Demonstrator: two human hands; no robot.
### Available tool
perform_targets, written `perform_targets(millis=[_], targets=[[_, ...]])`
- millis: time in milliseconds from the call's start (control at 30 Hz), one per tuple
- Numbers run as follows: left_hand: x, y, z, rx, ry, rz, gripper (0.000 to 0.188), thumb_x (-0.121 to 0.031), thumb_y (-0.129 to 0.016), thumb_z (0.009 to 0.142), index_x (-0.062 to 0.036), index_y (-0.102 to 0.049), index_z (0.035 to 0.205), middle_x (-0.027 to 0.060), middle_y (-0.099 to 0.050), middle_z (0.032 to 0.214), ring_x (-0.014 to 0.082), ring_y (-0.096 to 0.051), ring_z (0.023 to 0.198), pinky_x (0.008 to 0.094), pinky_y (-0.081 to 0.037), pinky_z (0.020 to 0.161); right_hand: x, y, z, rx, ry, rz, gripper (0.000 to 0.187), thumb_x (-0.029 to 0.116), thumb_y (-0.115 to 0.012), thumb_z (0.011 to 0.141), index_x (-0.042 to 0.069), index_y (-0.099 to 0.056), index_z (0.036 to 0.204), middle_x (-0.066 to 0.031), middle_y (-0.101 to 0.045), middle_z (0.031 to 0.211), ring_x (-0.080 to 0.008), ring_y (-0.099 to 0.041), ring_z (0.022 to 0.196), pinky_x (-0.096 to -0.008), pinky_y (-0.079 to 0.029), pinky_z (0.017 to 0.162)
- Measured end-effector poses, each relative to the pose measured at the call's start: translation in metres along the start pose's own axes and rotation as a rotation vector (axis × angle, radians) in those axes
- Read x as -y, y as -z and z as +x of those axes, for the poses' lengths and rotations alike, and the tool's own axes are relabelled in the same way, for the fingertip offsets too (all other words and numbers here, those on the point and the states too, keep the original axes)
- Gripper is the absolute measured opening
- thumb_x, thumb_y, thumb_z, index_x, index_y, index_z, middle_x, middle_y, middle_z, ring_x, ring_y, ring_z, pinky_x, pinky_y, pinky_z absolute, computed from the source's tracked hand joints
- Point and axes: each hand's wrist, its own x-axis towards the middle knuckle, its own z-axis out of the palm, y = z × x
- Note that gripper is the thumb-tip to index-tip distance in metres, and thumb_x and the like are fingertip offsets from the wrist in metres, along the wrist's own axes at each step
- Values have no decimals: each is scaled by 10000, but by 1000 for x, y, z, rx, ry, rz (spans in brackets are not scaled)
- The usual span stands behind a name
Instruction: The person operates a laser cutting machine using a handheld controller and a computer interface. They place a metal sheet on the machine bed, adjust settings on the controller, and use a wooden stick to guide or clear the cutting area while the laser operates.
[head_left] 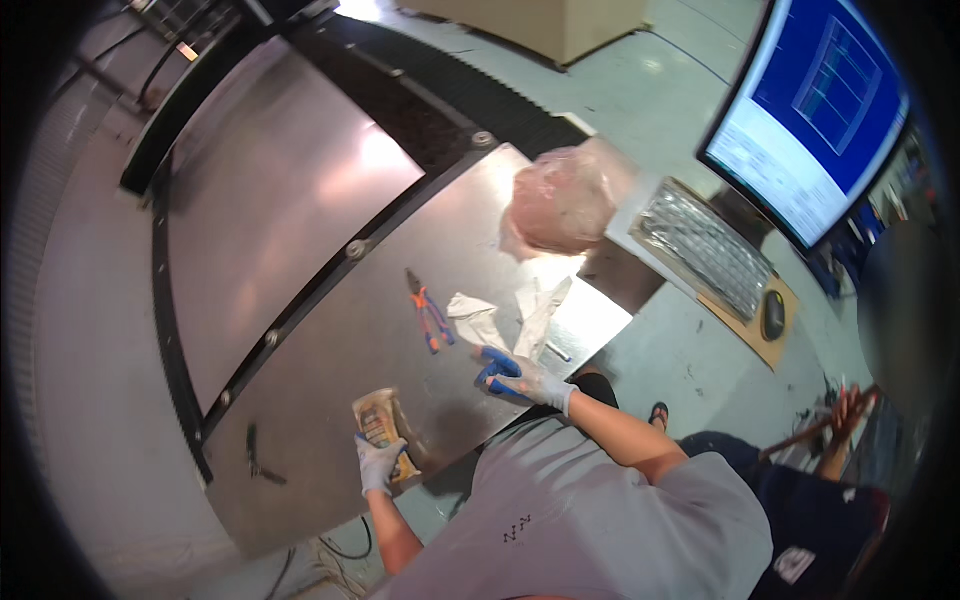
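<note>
My left hand (379, 465), in a pale glove, grips the lower part of a yellow-and-brown packet (378, 422) lying on the metal table (320, 400). What is inside the packet cannot be made out. My right hand (520, 380) wears a pale glove with blue fingers. It rests near the table's front edge, fingers curved and apart, with nothing visible between them. Just beyond it lie a crumpled white cloth or glove (476, 318) and a second white piece (541, 312), with a pen-like stick (558, 351) beside them. Pliers (428, 314) with orange-and-blue handles lie between my hands, farther in.
A black tool (257, 456) lies at the table's left. At the far right corner sits a clear plastic bag (562, 205). Beyond are a wrapped keyboard (708, 245), a mouse (773, 315) and a monitor (815, 110). A large metal sheet (280, 200) spans the far left. Another person's hand (848, 410) shows at right.
</note>
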Motion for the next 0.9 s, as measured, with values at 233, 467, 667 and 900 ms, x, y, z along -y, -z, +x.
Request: perform_targets(millis=[233,467,667,900], targets=[[-110,-27,-6,706,-501,-537,1030,-351,-975,702,-66,-430,1529,83,-595,1174,217,-630,997,346,-551,860,153,69,-121,-980,617,-275,1058,210,-724,1013,200,54,1731,-69,-659,1121,-109,-595,879,-284,-525,851],[-276,-159,-90,1350,-715,-466,1151,-514,-1008,640,-23,-448,1517,112,-646,1190,252,-697,1011,434,-596,831,237,127,-252,-878,733,-7,1029,329,-724,1021,173,3,1732,-38,-672,921,-86,-591,786,-238,-470,696],[-343,-245,-246,1465,-572,-714,1359,-487,-1052,557,-24,-338,1617,126,-550,1445,264,-594,1291,407,-533,1039,228,217,-333,-371,428,-282,937,523,-834,884,-29,-495,1562,-106,-734,1012,-216,-692,880,-352,-542,848],[-408,-326,-401,1047,-890,-720,1200,-351,-972,766,82,-253,1624,217,-456,1577,273,-450,1461,407,-355,1224,192,312,-392,-384,405,282,1449,562,-1042,533,-58,-308,1618,-160,-474,1580,-293,-459,1467,-440,-397,1198]])
